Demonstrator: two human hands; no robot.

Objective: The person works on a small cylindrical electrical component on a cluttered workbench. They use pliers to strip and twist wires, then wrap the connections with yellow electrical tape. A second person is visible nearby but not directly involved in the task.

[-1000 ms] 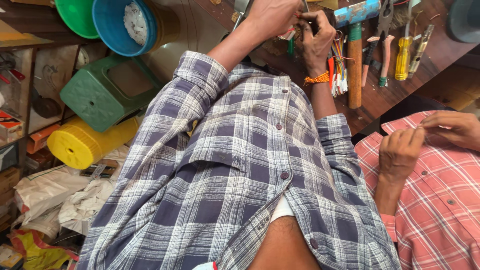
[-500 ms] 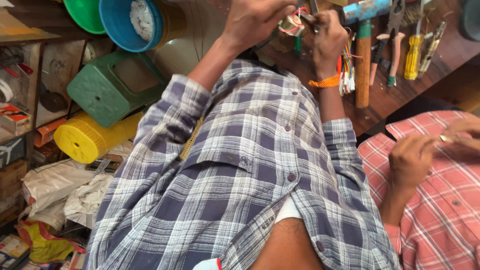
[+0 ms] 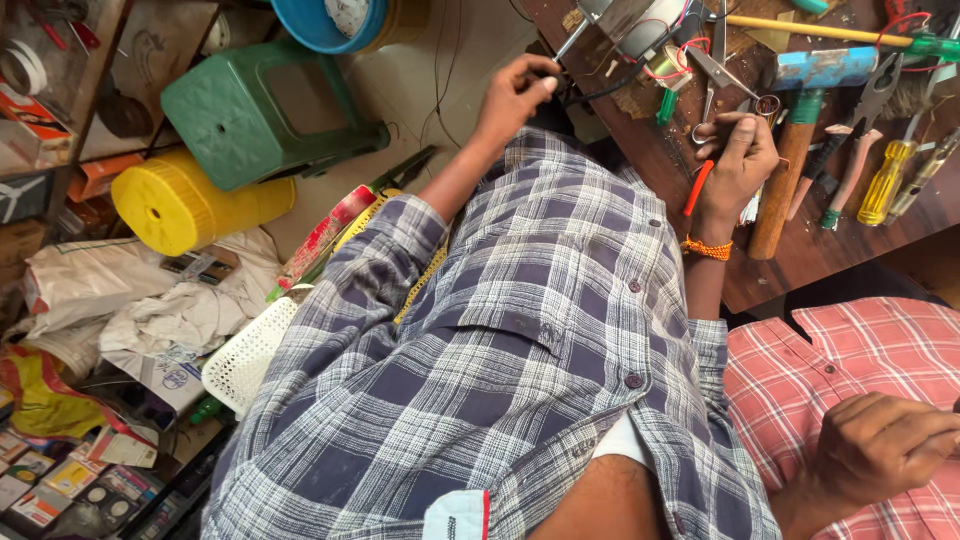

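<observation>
My left hand is closed round a thin metal-shafted tool, whose tip points at a shiny metal part with red wires on the wooden workbench. My right hand, an orange thread at its wrist, rests on the bench and pinches a small ring-shaped piece beside a pair of scissors. A red-handled tool lies under that hand. My plaid shirt fills the middle of the view.
A hammer with a wooden handle, pliers and yellow screwdrivers lie on the bench. A green stool, a yellow drum and a white basket stand on the floor at the left. Another person's hand rests at the lower right.
My hands, together over the bench before, have come apart: the left has drawn back to the left with the thin tool, and the right has stayed on the bench. The view has tilted.
</observation>
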